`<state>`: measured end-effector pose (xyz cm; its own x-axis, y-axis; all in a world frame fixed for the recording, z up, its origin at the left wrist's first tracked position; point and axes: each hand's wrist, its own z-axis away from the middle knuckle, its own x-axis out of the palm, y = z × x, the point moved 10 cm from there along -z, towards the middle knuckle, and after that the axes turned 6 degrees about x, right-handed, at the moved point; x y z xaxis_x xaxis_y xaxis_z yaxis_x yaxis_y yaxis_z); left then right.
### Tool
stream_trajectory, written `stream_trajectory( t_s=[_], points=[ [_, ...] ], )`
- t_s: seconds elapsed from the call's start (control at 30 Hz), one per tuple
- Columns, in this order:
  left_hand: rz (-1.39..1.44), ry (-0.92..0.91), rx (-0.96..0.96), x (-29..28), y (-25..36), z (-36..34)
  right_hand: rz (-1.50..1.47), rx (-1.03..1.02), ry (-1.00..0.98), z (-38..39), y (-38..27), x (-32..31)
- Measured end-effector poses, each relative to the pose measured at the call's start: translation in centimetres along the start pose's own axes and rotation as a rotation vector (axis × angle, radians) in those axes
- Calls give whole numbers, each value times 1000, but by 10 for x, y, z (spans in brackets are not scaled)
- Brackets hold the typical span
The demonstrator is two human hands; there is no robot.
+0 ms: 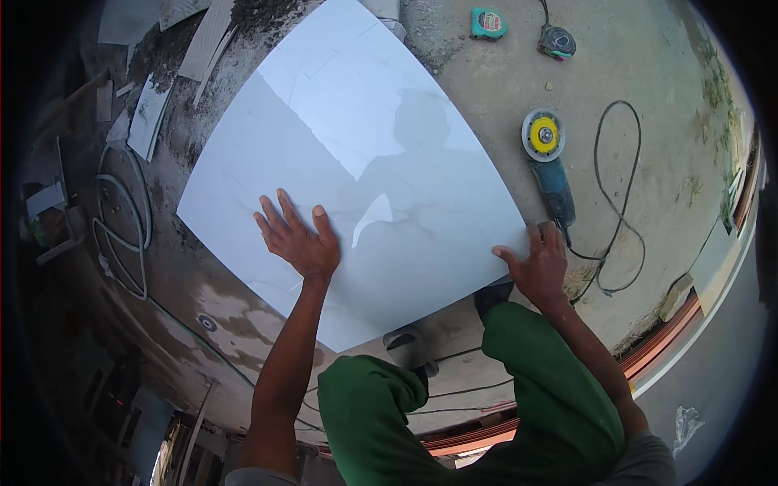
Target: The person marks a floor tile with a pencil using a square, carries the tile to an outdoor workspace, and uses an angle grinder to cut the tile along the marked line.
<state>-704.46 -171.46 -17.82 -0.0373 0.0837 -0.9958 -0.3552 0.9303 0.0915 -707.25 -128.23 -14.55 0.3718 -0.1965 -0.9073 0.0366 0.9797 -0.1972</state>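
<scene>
While that white tile (324, 162) sits twelve o'clock from the knees (361, 381), the left hand (301, 243) is spread out over it; right hand (541, 266)'s half-curled by its four o'clock corner, can't tell if it's gripping.

Over on the left, a pale hose (148, 228) loops across the ground, with a broken white slab (149, 117) lying just above! Lower right, crumpled clear plastic (686, 428) glistens.

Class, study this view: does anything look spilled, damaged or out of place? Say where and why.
Dark, damp-looking patches stain the paler concrete below-left of the white slab, perhaps a spill. Irregular strips lie strewn at upper left, like offcuts. The slab itself shows no clear damage.
</scene>
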Motion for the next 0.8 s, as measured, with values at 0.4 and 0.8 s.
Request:
stream_trajectory(
  t_s=[0.4, 0.8],
  points=[
    [19, 86, -17, -16, -19, 6, -352, 13, -273, -17, 18, 32],
    [553, 193, -1025, -4, -235, 190, -683, 201, -178, 4, 36, 47]
  ],
)
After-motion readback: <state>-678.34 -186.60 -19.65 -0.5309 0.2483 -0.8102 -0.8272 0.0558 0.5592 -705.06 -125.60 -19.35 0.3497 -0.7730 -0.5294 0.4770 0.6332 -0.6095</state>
